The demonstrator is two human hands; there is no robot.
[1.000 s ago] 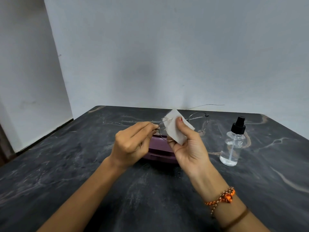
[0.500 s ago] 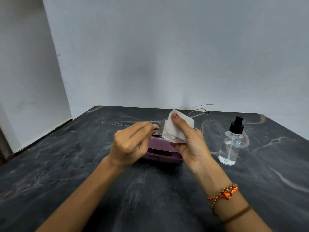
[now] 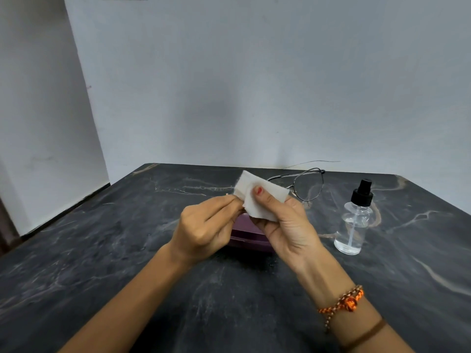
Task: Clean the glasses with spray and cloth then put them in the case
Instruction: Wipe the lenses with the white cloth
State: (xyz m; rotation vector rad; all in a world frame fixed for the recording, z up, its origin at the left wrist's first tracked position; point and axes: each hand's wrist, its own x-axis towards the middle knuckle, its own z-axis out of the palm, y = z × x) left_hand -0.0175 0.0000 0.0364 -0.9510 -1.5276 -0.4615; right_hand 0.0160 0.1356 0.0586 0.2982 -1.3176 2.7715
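Fingers curled on both sides, thumbs working: the right hand (image 3: 285,222) pinches the white cloth (image 3: 257,197) with its thumb pressed on top, red nail showing, and the left hand (image 3: 206,225) pinches in at the cloth's left edge, though exactly what its fingertips grip is hidden by the fabric. Now, biggest first: the dark marbled table (image 3: 127,250) fills the lower view, pale walls behind. On it, directly under the hands, lies the purple case (image 3: 248,238), closed as far as can be seen and mostly covered by them. Right of that, standing upright and well apart from the hands, is the clear spray bottle (image 3: 353,225) with a black nozzle. The glasses (image 3: 308,184) are held up above the table, one lens wrapped in the cloth, the other round wire-rimmed lens poking out to the right. A beaded orange bracelet (image 3: 344,304) circles the right wrist.
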